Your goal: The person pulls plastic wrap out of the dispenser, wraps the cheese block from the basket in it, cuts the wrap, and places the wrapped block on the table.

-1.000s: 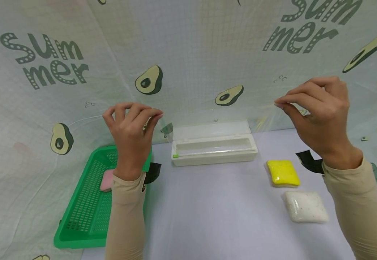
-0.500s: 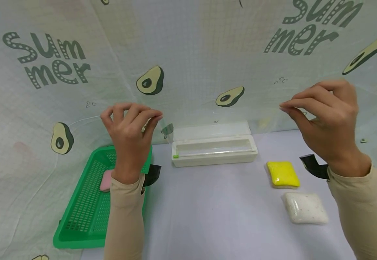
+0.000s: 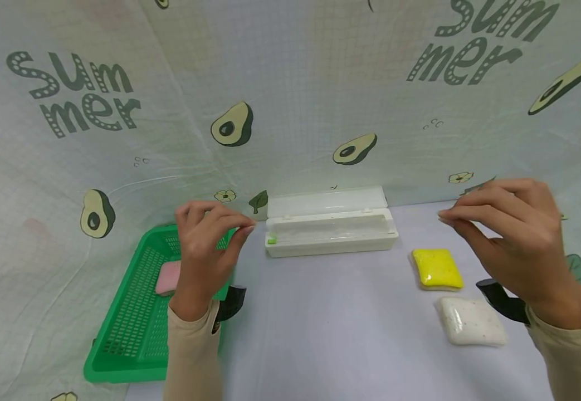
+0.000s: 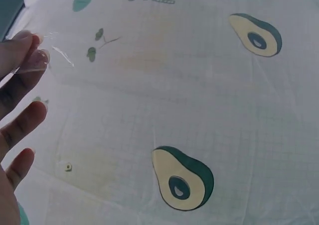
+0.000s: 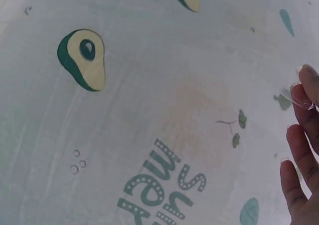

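My left hand pinches a corner of clear cling film between thumb and forefinger, the other fingers spread loosely in the left wrist view. On the other side, my right hand pinches the film the same way; a crumpled bit of it shows at the fingertips in the right wrist view. Between the hands the film is almost invisible in the head view. Behind it, a white cling film dispenser lies with its lid up against the backdrop.
A green basket stands at the left, partly behind my left forearm, with a pink block inside. On the right of the white table lie a yellow wrapped block and a white wrapped block. An avocado-print sheet hangs behind.
Both hands have come down from in front of the backdrop, still pinching the film. The right hand has also shifted a little to the right. The dispenser and blocks have stayed put.
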Demonstrator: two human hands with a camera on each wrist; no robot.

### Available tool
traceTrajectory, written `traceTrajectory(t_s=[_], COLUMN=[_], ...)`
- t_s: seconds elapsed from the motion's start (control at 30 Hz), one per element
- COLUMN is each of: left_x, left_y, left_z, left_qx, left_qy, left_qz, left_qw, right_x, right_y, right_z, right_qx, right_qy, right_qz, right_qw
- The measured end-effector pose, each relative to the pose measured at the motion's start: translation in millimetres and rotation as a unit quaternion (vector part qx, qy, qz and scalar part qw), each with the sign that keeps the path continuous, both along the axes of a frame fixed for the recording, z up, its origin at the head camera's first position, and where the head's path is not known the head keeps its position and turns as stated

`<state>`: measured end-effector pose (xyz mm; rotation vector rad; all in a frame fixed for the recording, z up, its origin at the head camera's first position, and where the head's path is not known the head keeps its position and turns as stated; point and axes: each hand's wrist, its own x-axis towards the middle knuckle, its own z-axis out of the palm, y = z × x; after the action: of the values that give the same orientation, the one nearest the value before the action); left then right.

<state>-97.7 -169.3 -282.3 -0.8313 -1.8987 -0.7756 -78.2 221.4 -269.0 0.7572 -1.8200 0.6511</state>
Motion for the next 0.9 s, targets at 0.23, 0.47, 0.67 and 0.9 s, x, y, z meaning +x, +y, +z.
traceTrajectory(t_s=[0.23, 0.47, 0.67, 0.9], left_x=[18.7, 38.7, 52.7, 65.0], left_y=[-9.0, -23.3, -31.6, -28.4], left_z=[-19.5, -46.5, -71.4, -107.7], left_qx=[-0.036, -0.092, -0.163, -0.249], left_qy=[-0.002, -0.112, -0.213, -0.408], left_qz=[-0.076, -0.162, -0.194, -0.19], left_qw=[0.9965, 0.9761, 0.9436, 0.8574], right_x=[20.8, 33.6, 45.7, 55.0], right_y=[13, 22, 38, 39], right_z=[-18.9, -39.7, -76.2, -135.9], right_qx=[0.036, 0.069, 0.178, 0.217], right_qy=[-0.043, -0.102, -0.25, -0.394], right_qz=[0.043, 0.193, 0.244, 0.304], right_qw=[0.9975, 0.9735, 0.9198, 0.8397])
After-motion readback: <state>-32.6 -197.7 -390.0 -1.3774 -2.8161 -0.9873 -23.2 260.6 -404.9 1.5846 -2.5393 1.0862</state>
